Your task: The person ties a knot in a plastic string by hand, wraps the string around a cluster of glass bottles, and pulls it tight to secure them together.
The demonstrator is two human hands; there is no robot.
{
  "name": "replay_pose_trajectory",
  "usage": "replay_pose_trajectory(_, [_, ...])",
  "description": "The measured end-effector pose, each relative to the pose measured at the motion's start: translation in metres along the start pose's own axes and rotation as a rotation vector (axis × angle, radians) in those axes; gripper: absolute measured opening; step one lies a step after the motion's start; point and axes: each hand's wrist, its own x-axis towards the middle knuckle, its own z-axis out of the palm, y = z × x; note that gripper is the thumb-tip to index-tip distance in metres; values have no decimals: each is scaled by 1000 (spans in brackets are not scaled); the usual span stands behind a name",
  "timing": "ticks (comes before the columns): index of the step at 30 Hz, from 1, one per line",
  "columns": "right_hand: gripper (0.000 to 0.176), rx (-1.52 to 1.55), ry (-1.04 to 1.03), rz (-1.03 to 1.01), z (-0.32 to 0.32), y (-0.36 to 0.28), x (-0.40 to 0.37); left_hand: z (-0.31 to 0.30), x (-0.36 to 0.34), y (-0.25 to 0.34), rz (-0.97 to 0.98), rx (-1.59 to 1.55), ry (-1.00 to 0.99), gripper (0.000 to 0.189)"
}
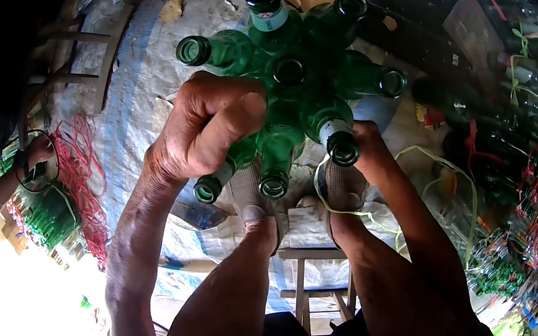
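Green bottles (286, 104), mouths up, form a tight cluster by a person's shoes (346, 188). At its left, the left hand (217, 122) is a closed fist (whether it grips anything, I cannot tell). At its right, the right hand's (368, 149) fingers are hidden, their opening and hold unclear. Pale string (352, 213) loops nearby.

green glass bottles (290, 74) stand upright in a tight cluster, open mouths up, one in the middle. pale yellow string (351, 213) curves loosely at their near right side.
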Motion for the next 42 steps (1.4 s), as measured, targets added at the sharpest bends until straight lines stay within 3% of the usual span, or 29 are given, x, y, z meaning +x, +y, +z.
replay_pose_trajectory(13, [17, -15, -33, 38, -2, 7, 7, 3, 9, 9, -20, 116, -96, 53])
replay_pose_trajectory(16, [15, -20, -25, 59, -3, 1, 4, 0, 9, 8, -55, 53, -111, 36])
replay_pose_trajectory(20, [16, -42, -9, 65, -9, -3, 1, -14, 8, 3, -93, 189, -203, 38])
replay_pose_trajectory(24, [16, -24, 5, 55, -7, 9, 2, -11, -6, -1, 33, 61, 23, 55])
replay_pose_trajectory(35, [20, 200, 2, 161, -5, -3, -2, -9, -16, -14, 172, -27, 287, 57])
replay_pose_trajectory(42, [12, 229, -42, 78, -8, 3, -2, -5, -22, -13, 232, 1, 362, 58])
